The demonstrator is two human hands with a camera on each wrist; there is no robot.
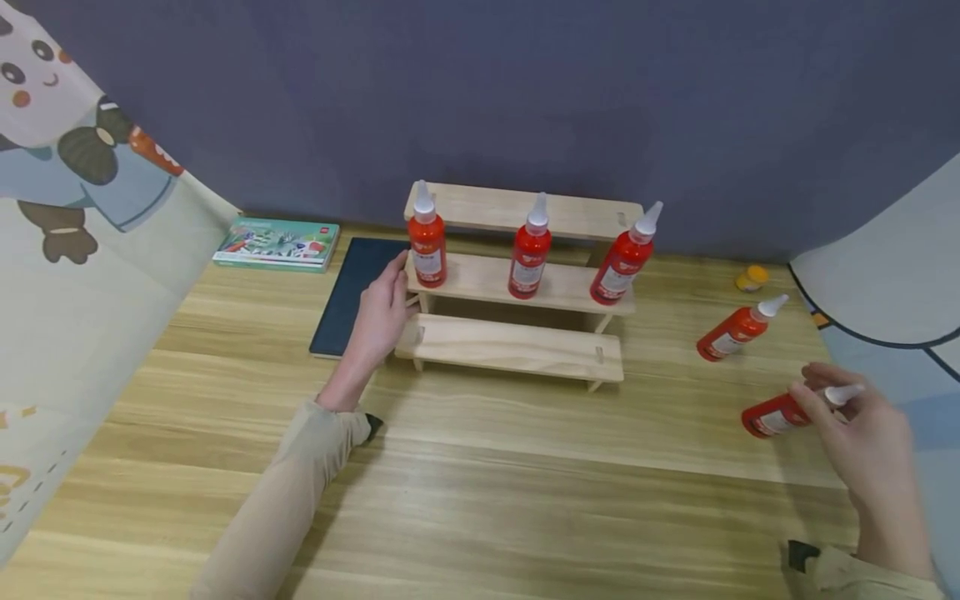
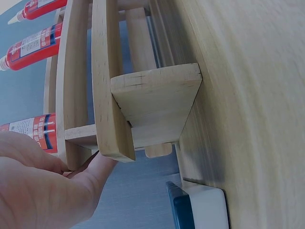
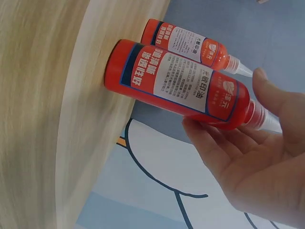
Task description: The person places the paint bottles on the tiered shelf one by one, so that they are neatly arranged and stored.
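My left hand (image 1: pixel 381 312) grips the left end of a three-tier wooden display rack (image 1: pixel 510 346); in the left wrist view its fingers (image 2: pixel 97 171) are at the end of a tier. Three red ink bottles with pointed white caps stand on the middle tier: left (image 1: pixel 427 250), middle (image 1: pixel 529 262) and right (image 1: pixel 621 267). On the table to the right, my right hand (image 1: pixel 862 425) is around the top of another red bottle (image 3: pixel 176 86). Its fingers (image 3: pixel 205 143) lie along the bottle's side, while the thumb stands apart from it near the cap.
One more red bottle (image 1: pixel 731 333) stands just beyond the right hand. Behind it lies a small yellow-orange pot (image 1: pixel 752 277). Left of the rack are a dark flat board (image 1: pixel 348 292) and a stack of green-covered books (image 1: pixel 277 243). A dark blue partition (image 1: pixel 480 100) closes off the back.
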